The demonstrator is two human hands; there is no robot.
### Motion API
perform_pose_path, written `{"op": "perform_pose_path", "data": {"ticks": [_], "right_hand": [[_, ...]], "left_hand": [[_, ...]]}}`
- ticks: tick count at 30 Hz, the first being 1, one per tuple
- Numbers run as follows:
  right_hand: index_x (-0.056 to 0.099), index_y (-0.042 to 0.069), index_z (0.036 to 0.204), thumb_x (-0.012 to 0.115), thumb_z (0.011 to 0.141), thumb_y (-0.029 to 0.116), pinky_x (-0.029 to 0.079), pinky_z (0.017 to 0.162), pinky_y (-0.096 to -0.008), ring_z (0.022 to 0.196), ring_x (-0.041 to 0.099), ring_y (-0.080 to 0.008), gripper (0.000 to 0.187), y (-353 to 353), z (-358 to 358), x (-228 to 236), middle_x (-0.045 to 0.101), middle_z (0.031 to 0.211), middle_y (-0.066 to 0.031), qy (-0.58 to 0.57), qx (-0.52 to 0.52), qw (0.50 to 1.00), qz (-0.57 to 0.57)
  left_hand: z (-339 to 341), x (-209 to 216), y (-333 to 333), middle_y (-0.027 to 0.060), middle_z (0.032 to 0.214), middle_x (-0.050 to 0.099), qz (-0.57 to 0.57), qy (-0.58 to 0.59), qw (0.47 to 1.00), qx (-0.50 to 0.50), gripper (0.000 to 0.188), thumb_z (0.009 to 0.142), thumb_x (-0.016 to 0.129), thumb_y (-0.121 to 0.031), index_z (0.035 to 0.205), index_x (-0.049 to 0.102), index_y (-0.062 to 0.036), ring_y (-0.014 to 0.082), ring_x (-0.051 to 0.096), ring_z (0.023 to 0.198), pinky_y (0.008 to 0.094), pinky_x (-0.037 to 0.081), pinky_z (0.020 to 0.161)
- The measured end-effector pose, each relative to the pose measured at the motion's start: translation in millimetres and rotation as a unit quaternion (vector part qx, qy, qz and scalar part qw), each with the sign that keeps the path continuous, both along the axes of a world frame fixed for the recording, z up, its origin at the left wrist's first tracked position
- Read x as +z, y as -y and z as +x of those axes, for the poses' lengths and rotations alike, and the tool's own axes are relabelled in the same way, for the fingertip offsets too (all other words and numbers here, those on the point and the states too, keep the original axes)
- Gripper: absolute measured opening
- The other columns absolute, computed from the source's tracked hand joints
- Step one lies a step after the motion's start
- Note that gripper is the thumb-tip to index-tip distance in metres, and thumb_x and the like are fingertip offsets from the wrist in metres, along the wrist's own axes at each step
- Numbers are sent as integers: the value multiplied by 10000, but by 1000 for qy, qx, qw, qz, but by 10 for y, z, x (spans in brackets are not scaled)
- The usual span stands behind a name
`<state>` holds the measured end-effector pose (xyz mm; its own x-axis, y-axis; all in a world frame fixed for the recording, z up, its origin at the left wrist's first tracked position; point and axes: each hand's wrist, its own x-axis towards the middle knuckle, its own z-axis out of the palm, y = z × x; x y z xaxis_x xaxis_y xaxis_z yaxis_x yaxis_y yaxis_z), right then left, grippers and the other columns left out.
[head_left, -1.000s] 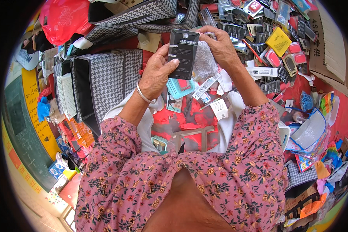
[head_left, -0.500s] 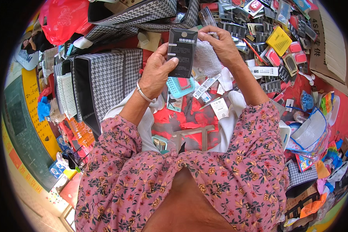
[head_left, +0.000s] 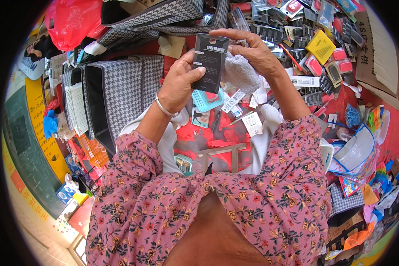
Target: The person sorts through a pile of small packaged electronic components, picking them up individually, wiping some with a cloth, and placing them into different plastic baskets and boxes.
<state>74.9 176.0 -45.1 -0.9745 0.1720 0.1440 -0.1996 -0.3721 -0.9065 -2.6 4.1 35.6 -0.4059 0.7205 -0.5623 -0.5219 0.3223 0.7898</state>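
Observation:
My left hand (head_left: 178, 84) grips a flat black package (head_left: 208, 66) by its left side, thumb across the front. The package is upright, with pale print and a small round hole near the top. My right hand (head_left: 256, 52) is closed around a grey terry cloth (head_left: 241, 73), which hangs below the fingers beside the package. Its index finger reaches to the package's top right corner. Just beneath the package is a turquoise plastic basket (head_left: 207, 101), with something red partly showing in it.
Many small packaged goods (head_left: 297, 40) are heaped at the far right, with a yellow package (head_left: 320, 47) among them. Houndstooth storage boxes (head_left: 133, 84) stand at the left. A cardboard box (head_left: 379, 57) is at the right edge. White tags (head_left: 252, 124) lie on the red ground covering.
My right hand has shifted left, bringing its index finger to the package's top corner. The cloth now hangs bunched lower and further right. The package has tilted slightly.

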Motion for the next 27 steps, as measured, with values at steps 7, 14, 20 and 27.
{"op": "perform_pose_path", "data": {"ticks": [7,14,20,27], "right_hand": [[618,73,1016,597,799,205,406,701,-209,800,509,-52,255,-7,-9,21,601,901,2,19,34,997,67],[628,15,904,588,791,197,413,717,-246,783,528,-104,218,6,-37,58,604,826,-39,100,53,986,126],[619,31,796,593,777,213,450,510,-242,581,592,-128,185,-156,-50,35,629,770,-67,185,-253,939,142],[580,115,755,628,714,206,461,538,-328,653,573,-227,112,465,-193,411,549,728,-43,-71,-303,831,461]], "left_hand": [[-62,-14,85,112,1067,536,17,229,971,66,412,821,445,-70,1218,364,7,227,593,880,312,533,668],[34,-25,28,70,1045,542,-25,86,995,-47,435,891,435,-308,1215,381,-23,125,551,880,304,449,813],[-56,-69,90,210,1013,539,44,261,962,72,416,887,439,-349,1136,415,-16,173,582,753,269,506,623],[86,-66,90,221,1054,520,-15,216,973,83,476,902,359,-395,1142,423,11,210,581,824,293,505,667]]}}
